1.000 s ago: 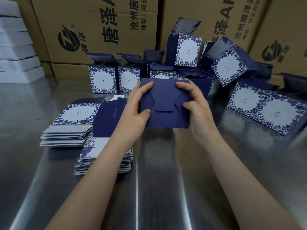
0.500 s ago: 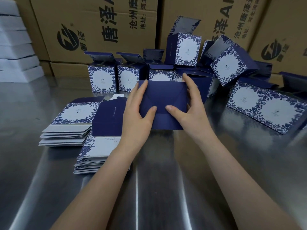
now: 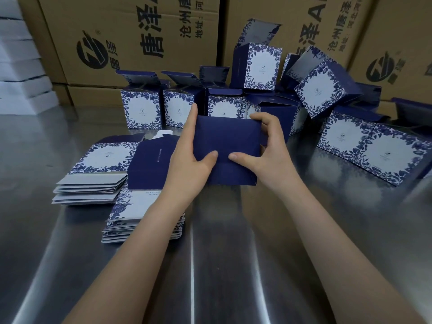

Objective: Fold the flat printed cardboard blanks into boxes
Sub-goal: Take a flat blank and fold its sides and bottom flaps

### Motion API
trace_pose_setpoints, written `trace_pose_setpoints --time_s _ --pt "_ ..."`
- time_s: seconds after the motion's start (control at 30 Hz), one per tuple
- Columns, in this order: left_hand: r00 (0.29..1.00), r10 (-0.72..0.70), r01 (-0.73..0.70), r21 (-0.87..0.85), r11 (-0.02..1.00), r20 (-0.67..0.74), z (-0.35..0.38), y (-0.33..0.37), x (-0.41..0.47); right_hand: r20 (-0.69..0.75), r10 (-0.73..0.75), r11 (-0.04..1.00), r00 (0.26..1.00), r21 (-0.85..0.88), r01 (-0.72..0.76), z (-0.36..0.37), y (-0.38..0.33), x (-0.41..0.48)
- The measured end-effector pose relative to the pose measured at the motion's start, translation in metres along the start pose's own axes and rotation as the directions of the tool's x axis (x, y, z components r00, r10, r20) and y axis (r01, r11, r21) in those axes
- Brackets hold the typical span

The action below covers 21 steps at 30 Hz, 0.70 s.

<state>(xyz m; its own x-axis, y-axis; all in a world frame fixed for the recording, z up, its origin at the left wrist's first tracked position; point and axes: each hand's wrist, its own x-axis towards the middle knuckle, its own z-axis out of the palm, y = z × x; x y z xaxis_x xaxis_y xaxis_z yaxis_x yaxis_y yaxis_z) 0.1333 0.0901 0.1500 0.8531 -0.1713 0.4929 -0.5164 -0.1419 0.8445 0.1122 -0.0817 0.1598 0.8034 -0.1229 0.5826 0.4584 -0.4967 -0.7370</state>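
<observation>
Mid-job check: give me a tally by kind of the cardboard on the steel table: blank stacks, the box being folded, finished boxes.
Stacks of flat printed cardboard blanks: 2
Navy cardboard box gripped by left hand and right hand: 1
Folded blue-and-white floral cardboard boxes: at least 8, the pile hides more
Total: at least 11

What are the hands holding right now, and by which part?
Both hold one navy box: the left hand grips its left edge, the right hand its upper right corner, and both thumbs press on the folded face turned toward the camera.
</observation>
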Motion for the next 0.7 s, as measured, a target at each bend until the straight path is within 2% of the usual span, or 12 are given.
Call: trace_pose_setpoints --time_s 0.33,0.53,0.7 --pt "0.979 0.074 -0.056 0.097 0.994 -0.190 0.006 -0.004 -0.004 -0.126 -0.089 0.984 0.988 -0.165 0.068 0.012 0.004 -0.004" --pt "0.962 0.137 -0.102 0.154 0.983 -0.235 0.009 -0.006 -0.003 -0.186 -0.205 0.950 0.961 -0.276 0.149 0.017 0.006 -0.006" --pt "0.959 0.150 -0.110 0.172 0.979 -0.240 0.010 -0.007 -0.004 -0.199 -0.211 0.943 0.957 -0.298 0.146 0.018 0.005 -0.006"
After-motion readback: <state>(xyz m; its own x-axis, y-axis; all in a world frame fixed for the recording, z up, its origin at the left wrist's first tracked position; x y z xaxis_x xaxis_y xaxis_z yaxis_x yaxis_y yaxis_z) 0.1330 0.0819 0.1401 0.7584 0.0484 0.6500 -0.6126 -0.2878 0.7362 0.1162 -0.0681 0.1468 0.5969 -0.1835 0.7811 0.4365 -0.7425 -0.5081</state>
